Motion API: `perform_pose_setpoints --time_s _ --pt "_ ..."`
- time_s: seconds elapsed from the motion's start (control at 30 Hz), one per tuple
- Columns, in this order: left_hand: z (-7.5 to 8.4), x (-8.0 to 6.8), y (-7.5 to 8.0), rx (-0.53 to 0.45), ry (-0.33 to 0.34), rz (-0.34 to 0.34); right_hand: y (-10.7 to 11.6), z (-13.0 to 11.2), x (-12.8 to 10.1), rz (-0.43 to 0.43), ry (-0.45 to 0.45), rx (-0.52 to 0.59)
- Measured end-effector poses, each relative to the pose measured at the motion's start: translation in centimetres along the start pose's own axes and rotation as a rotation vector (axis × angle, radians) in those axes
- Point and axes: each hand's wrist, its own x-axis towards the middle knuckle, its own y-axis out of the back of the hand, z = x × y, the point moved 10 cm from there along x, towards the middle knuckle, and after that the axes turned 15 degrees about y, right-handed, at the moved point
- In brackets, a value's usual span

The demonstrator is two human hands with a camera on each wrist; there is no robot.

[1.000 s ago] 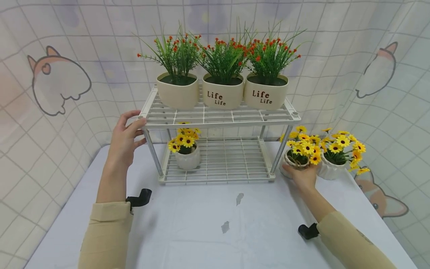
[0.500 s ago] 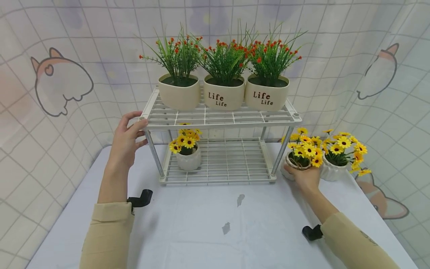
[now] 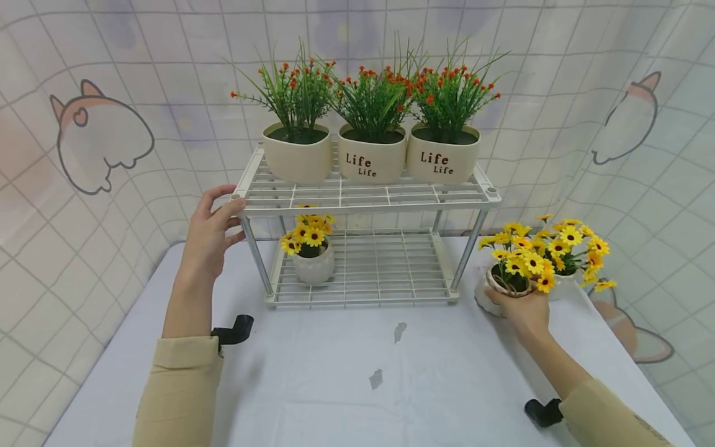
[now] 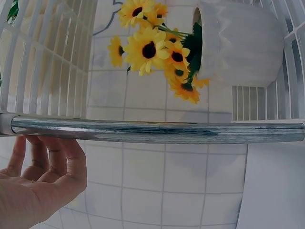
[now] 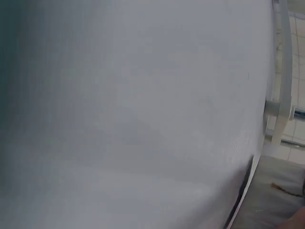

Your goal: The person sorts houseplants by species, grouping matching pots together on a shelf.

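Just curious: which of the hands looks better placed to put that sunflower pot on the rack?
Probably the right hand: it grips the sunflower pot beside the rack, while the left hand holds the rack's corner.

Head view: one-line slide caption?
Left hand grips rack corner; right hand holds sunflower pot beside it.

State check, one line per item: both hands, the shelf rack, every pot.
Left hand: grips the rack's top-left corner.
Right hand: holds the tilted sunflower pot.
Wire rack: upright on the table.
Three red-flower pots: upright in a row on the top shelf.
Sunflower pot on the lower shelf: upright, at the left.
Second sunflower pot on the table: behind the held one, mostly hidden.
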Motion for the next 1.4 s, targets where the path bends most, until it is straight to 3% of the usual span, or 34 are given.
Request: perform_pose_setpoints --time_s 0.23,0.53,0.83,1.17,1.4 --pt "-0.2 -0.1 0.1 0.009 0.009 -0.002 0.7 -0.3 -2.0 -0.026 0.029 0.033" --pt "-0.1 -0.1 0.2 0.004 -0.003 -0.001 0.2 -2.8 -5.0 -0.151 0.058 0.078" --pt "0.2 0.0 0.2 -0.007 -0.008 0.003 -2.7 -5.8 -8.3 -0.296 0.056 0.129" --pt "0.0 0.0 0.2 0.033 -0.009 0.025 -6.9 -9.9 -9.5 -0.361 0.286 0.193" --pt "-0.1 0.1 0.1 0.005 0.002 0.008 -9.8 -11.2 -8.7 -0.362 0.345 0.229"
